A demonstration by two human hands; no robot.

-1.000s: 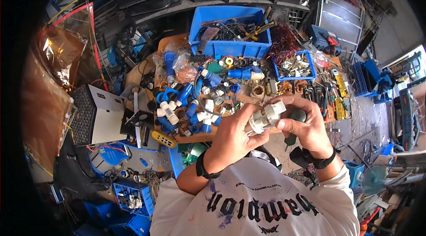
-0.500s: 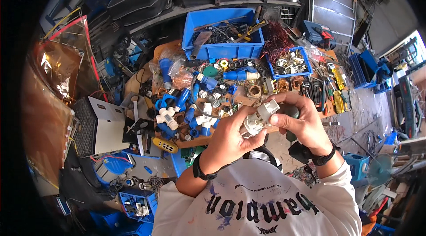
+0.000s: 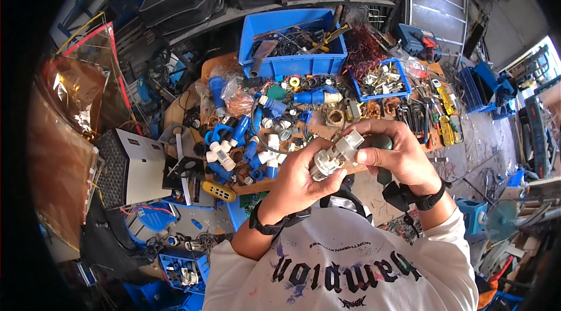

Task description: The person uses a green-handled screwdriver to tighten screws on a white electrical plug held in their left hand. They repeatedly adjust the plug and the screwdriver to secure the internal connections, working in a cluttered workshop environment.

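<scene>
Above the near edge of the workbench, both my hands meet around white plastic electrical parts. My left hand (image 3: 312, 176) is closed on a round white plastic connector piece (image 3: 328, 161), thumb and fingers on its sides. My right hand (image 3: 394, 150) pinches a boxy white plastic piece (image 3: 349, 140) between thumb and forefinger. It sits against the upper right of the round piece; whether they are joined, I cannot tell. A dark green rounded handle (image 3: 384, 175) is also tucked in my right hand, its working end hidden.
Blue and white connectors (image 3: 219, 156) crowd the bench's left side. Behind stands a blue crate (image 3: 292, 66) of cables and tools; to its right, a small blue tray (image 3: 383, 96) holds metal pieces. Hand tools (image 3: 418, 121) lie at right, and a yellow power strip (image 3: 218, 190) at the front left.
The white pieces have tilted and shifted slightly left and down, and more of the round piece shows. My left hand has moved a little left; both hands keep their hold.
</scene>
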